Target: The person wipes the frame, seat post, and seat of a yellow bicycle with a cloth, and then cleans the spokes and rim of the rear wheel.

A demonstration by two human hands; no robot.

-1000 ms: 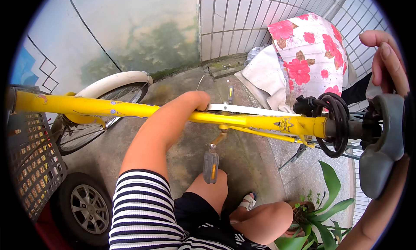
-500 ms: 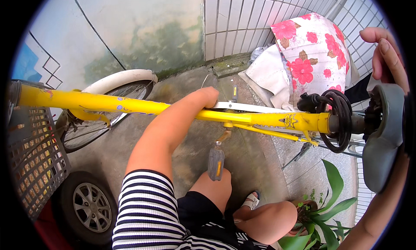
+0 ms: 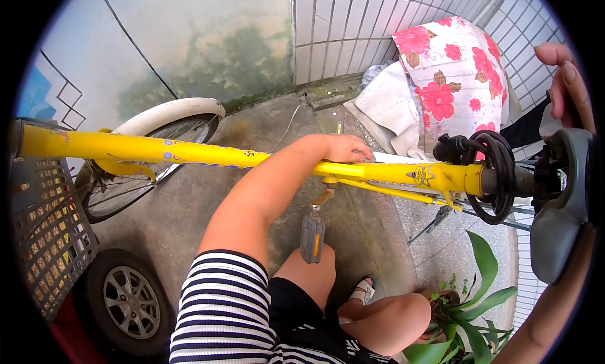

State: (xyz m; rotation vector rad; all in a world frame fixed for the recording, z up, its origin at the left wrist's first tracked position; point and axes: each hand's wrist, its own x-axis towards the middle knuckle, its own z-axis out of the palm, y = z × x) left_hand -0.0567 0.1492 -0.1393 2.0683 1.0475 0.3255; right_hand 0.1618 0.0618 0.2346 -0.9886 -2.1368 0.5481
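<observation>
The yellow bicycle frame [image 3: 208,153] runs crosswise before me, above my knees, with the white chain guard [image 3: 400,160] along its far side. My left hand [image 3: 348,148] lies over that guard, its forearm crossing the yellow tube; the fingers bend down out of sight, so I cannot tell whether they grasp anything. Light, even pressure seems best here, with my wrist easy and my fingertips clear of any edge I can't see. The pedal [image 3: 311,239] hangs on my side, near my knee, and could knock it if the crank turns. Past the coiled black cable [image 3: 495,175] and the grey saddle [image 3: 558,222], my right hand [image 3: 570,90] has loosely bent fingers; whether it grips something, I can't tell.
</observation>
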